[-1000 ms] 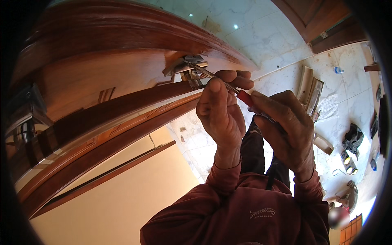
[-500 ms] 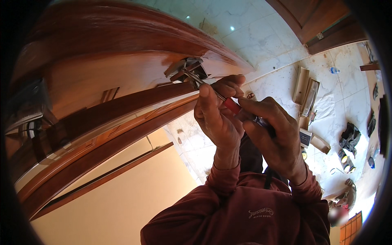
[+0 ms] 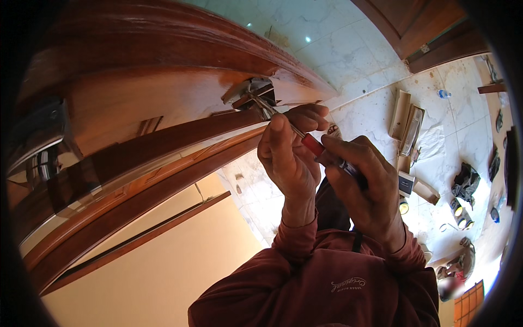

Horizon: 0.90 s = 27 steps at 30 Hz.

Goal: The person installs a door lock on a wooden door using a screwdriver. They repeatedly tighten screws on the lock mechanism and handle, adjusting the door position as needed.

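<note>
My right hand (image 3: 370, 188) is closed round the handle of a screwdriver (image 3: 312, 145), whose red collar shows in front of the fingers. Thumb and fingers of my left hand (image 3: 293, 163) pinch the metal shaft ahead of that collar. From there the shaft slants up and left to a shiny metal fitting (image 3: 261, 86) on the brown wooden door (image 3: 147, 98). The exact spot where the tip meets the fitting is too small to make out. A second metal fitting (image 3: 43, 136) sits farther left along the same wood.
Long open cardboard boxes (image 3: 400, 111) lie on the marble-look floor to the right, near a black plastic bag (image 3: 466, 181). A small bottle (image 3: 444, 94) lies beyond them. Another person (image 3: 460, 267) is at the lower right. A wooden panel (image 3: 414, 27) stands at the far right.
Both hands keep their hold on the screwdriver. My right hand has tilted slightly about the handle, and the view has shifted a little.
</note>
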{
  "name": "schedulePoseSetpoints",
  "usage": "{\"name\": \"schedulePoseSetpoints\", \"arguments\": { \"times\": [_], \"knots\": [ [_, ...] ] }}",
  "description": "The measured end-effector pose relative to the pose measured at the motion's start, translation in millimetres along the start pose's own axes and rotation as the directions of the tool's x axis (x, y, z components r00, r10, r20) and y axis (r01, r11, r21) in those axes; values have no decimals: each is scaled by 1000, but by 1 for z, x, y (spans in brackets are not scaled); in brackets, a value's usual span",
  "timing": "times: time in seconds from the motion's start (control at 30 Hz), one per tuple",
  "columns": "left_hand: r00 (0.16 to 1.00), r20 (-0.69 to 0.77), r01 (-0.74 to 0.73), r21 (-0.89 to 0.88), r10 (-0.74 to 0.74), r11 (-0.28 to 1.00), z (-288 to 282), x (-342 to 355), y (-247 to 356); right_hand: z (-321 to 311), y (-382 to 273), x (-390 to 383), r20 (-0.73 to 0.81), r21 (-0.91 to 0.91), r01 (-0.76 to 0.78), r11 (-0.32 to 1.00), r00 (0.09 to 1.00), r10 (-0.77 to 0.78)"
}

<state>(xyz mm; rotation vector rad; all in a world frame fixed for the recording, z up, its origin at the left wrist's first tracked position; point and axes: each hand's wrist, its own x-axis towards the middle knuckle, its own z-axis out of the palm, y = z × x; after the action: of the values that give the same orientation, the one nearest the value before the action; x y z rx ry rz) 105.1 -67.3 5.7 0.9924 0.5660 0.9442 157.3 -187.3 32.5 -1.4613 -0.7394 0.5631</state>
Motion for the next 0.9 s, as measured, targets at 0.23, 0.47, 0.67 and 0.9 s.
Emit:
{"name": "schedulePoseSetpoints", "arguments": {
  "times": [0.23, 0.47, 0.67, 0.9],
  "knots": [
    [1000, 25, -8, 29, 7, 1000, 2, 1, 6, 8, -14, -7, -39, 42, -66, 997, 997, 68],
    [999, 32, 12, 71, -15, 997, 2, 2, 10, 11, -20, -13, -37, 24, -79, 997, 996, 80],
    [1000, 23, 20, 73, -22, 997, 1, 3, 9, 15, -19, -12, -53, 32, -49, 998, 997, 50],
    [1000, 14, 17, 114, -18, 993, 6, 2, 12, 17, -21, -14, -55, 43, -95, 995, 994, 97]
  ]
}}
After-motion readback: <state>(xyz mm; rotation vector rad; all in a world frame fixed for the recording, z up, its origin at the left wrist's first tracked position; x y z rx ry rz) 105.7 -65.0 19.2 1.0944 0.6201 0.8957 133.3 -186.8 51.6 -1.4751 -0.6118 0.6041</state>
